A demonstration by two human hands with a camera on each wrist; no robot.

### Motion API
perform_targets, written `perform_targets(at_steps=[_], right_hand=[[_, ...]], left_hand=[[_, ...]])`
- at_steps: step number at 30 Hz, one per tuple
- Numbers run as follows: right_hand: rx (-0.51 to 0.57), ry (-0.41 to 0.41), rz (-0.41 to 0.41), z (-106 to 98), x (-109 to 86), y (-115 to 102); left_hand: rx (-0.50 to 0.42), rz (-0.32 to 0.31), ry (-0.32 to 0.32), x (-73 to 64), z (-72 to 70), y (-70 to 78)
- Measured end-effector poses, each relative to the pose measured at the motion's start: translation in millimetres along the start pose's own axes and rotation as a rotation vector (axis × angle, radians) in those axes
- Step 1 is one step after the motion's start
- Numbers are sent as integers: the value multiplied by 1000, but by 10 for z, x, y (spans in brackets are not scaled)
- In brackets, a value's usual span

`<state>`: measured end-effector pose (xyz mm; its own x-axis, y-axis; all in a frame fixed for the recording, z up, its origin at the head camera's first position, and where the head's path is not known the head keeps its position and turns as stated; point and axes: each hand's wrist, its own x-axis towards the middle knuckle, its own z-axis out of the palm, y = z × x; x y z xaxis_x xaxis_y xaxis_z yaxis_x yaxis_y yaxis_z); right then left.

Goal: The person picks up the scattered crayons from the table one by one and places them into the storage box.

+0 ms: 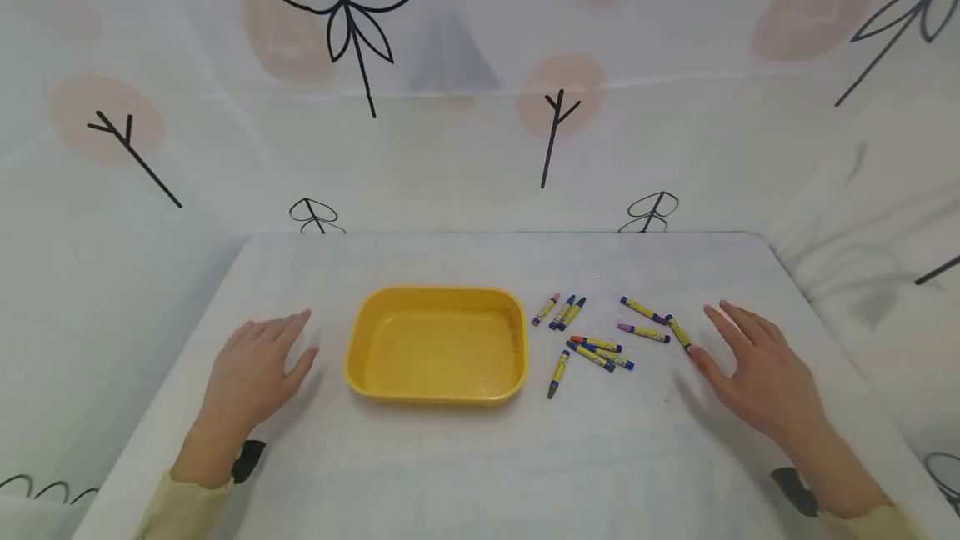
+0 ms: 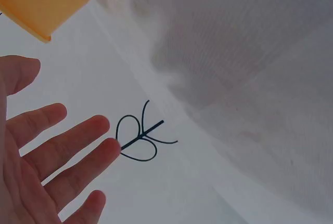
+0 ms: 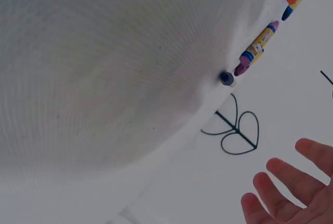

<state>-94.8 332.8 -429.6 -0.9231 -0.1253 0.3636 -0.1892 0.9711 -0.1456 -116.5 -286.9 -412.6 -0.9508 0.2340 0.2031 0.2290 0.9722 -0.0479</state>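
Observation:
Left of a yellow plastic tray [image 1: 435, 394] hovers my left hand [image 1: 258, 369], fingers extended and holding nothing; its spread fingers [image 2: 67, 135] show in the left wrist view, with a corner of the tray [image 2: 47, 3] above them. My right hand [image 1: 765, 373] is held above the table's right side, fingers apart and nothing in them. Nearest to its thumb lies a crayon [image 1: 678, 332] with a yellow wrapper. Several more crayons [image 1: 590, 355] lie scattered between the tray and this hand. In the right wrist view, a purple crayon [image 3: 257, 48] lies beyond the fingers [image 3: 294, 180].
A white cloth covers the table [image 1: 480, 473]. Behind it hangs a pale curtain [image 1: 465, 157] with black leaf and flower drawings. Three crayons [image 1: 558, 312] lie close together by the tray's right side, and another crayon [image 1: 558, 373] lies nearer the front.

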Motion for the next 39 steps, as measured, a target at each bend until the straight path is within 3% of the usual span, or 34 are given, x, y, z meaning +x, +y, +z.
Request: perform_targets(at_steps=[3, 6, 12, 20, 23, 29, 39], right_hand=[[108, 73, 12, 33, -3, -35], [206, 116, 11, 63, 18, -51], [304, 9, 128, 102, 120, -6], [332, -162, 247, 174, 266, 66], [343, -237, 300, 192, 314, 79], [328, -339, 388, 249, 376, 100], [329, -396, 376, 286, 389, 122]], left_hand=[[-82, -55, -63, -2, 8, 9], [-180, -97, -83, 2, 51, 12], [-457, -135, -81, 38, 147, 73], [-776, -120, -172, 128, 248, 201], [-836, -112, -183, 156, 271, 245], [-851, -106, -228, 191, 318, 329], [-972, -104, -337, 183, 350, 363]])
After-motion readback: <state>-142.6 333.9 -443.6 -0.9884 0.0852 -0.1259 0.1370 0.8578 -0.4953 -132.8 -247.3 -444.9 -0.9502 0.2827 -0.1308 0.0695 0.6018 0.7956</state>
